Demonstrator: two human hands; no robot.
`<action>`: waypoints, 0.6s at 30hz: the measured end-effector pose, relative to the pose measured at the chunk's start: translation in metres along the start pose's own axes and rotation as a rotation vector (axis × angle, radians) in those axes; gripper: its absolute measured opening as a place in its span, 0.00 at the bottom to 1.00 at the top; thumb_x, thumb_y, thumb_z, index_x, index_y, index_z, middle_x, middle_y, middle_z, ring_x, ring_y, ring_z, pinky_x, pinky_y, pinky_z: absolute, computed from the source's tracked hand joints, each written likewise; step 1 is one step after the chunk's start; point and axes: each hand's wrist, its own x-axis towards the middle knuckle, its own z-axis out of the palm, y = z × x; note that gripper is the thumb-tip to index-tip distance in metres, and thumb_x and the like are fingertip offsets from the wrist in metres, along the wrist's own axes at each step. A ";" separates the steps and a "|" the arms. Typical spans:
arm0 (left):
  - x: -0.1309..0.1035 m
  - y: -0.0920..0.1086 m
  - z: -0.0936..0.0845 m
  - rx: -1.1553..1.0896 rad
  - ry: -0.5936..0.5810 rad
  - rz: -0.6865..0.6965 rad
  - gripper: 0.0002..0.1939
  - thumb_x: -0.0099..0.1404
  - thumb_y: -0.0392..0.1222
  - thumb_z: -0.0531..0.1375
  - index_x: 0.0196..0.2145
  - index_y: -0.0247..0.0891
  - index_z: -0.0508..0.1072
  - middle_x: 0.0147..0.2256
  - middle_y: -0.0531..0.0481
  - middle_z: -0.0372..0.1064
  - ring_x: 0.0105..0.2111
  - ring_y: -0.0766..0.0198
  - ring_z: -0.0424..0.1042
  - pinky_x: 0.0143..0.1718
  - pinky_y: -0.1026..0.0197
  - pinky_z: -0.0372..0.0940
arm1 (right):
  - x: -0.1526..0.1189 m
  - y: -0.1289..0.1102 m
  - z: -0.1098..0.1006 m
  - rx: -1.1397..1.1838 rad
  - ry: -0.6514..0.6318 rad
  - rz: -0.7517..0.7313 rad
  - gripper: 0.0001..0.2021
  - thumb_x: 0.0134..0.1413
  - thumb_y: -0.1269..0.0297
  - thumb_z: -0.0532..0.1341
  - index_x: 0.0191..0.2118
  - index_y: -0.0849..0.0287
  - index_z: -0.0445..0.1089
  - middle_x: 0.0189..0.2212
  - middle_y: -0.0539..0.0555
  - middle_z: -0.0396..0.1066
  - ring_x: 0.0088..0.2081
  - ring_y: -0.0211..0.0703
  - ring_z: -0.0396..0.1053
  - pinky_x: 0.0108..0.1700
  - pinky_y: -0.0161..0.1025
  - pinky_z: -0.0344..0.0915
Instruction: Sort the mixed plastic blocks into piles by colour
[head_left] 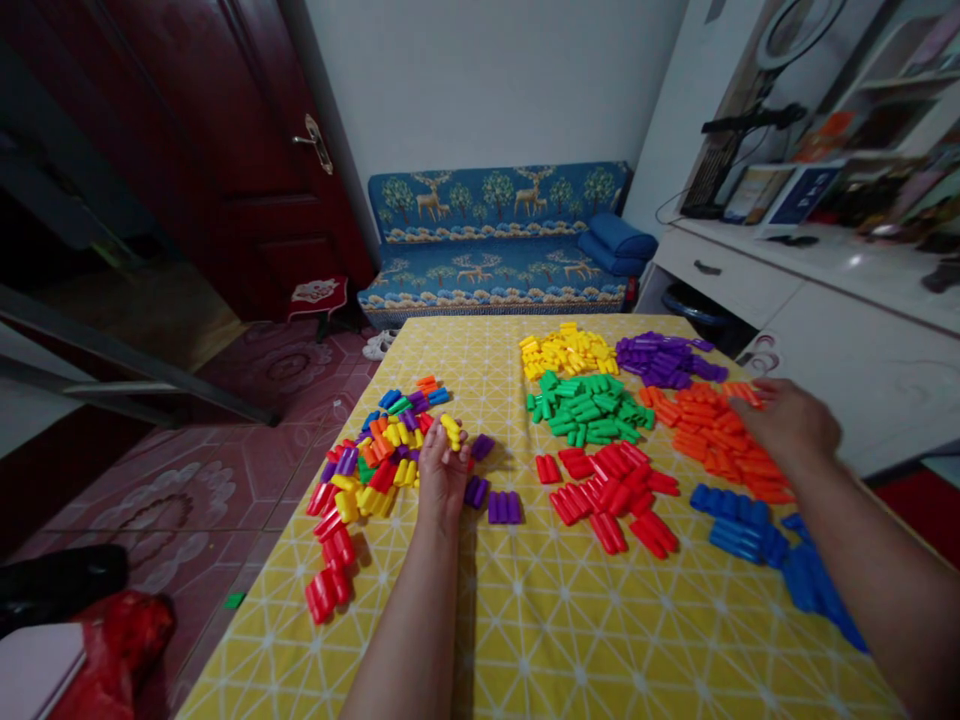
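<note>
My left hand (444, 468) is raised palm up beside the mixed pile of coloured pieces (382, 450), its fingers closed on a yellow piece (451, 432). Purple pieces (504, 507) lie just right of it. Over the far right edge of the orange pile (724, 440) is my right hand (791, 425), its fingertips at an orange piece (742, 392); whether it grips the piece is unclear. Separate piles of yellow (568, 352), purple (664, 358), green (589, 408), red (611, 492) and blue (739, 525) pieces surround the orange one. My right forearm partly covers the blue pile.
The pieces lie on a yellow patterned tablecloth (570, 620). Behind the table is a blue sofa (495, 262). A white cabinet (847, 350) stands at the right, and a red door (225, 150) at the left. A small green piece (235, 600) lies on the floor.
</note>
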 end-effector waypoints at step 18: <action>0.002 -0.002 -0.004 0.004 -0.024 0.007 0.14 0.57 0.39 0.68 0.40 0.35 0.72 0.33 0.52 0.72 0.27 0.74 0.71 0.24 0.75 0.66 | -0.204 -0.142 0.004 0.218 -0.385 -1.011 0.21 0.52 0.52 0.66 0.53 0.47 0.72 0.58 0.55 0.66 0.59 0.56 0.60 0.61 0.58 0.52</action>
